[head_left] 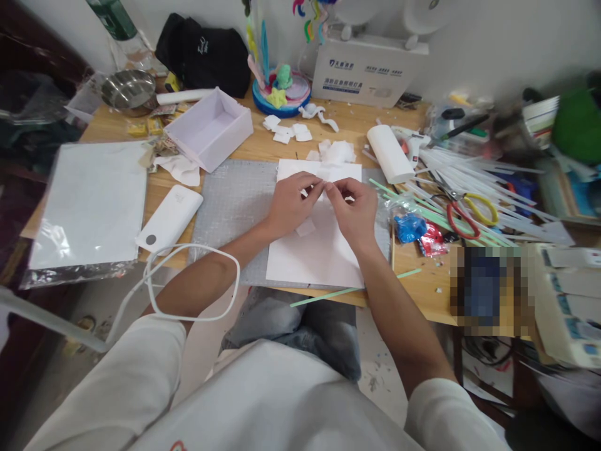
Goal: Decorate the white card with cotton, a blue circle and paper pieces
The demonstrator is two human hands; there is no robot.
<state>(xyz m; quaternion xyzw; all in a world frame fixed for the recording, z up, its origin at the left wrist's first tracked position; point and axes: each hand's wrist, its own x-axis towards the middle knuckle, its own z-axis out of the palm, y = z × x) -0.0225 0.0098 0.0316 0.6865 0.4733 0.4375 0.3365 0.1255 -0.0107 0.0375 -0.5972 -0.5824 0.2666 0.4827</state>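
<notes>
My left hand (294,200) and my right hand (355,210) meet over a white sheet of paper (310,263), fingertips pinched together. Whatever lies between the fingers is too small to make out. Beneath them the sheet rests on a grey cutting mat (230,213). A small white paper square (305,227) lies on the sheet beside my left hand. Just beyond my fingers is a heap of white paper scraps (338,152), with more cut white pieces (284,133) farther back.
On the left are a white power bank (173,216) with a looped cable, a lilac box (213,134) and a plastic-wrapped paper pack (91,203). To the right lie a white roll (390,153), a glue gun (416,144), scissors (462,213) and many strips. A green strip (323,297) crosses the front edge.
</notes>
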